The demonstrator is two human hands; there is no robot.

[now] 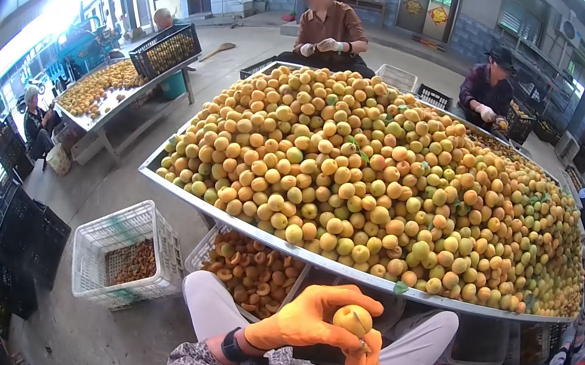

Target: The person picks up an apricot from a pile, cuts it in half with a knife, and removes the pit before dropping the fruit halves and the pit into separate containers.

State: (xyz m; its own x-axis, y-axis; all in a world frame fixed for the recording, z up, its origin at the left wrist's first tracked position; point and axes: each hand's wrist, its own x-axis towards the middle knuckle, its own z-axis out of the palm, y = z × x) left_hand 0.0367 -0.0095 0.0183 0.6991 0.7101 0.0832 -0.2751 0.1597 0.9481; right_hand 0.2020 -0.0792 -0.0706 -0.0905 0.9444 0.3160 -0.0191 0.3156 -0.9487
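Both my hands wear orange gloves and meet over my lap, just in front of the tray's near edge. A yellow apricot (352, 320) is held between the fingers of my left hand (311, 318), which reaches in from the left side. My right hand (366, 363) is closed just below the fruit, around a small knife whose thin blade shows against the apricot's skin; its handle is mostly hidden. Beyond them a large metal-edged tray (284, 245) bears a heap of apricots (353, 168). Under its near edge, a crate holds halved apricots (255, 274).
A white crate (166, 258) with some pieces at its bottom stands at left, beside stacked black crates (23, 239). Two people with gloved hands sit across the tray. Another fruit table (106, 112) stands at back left. Other people sit at both sides.
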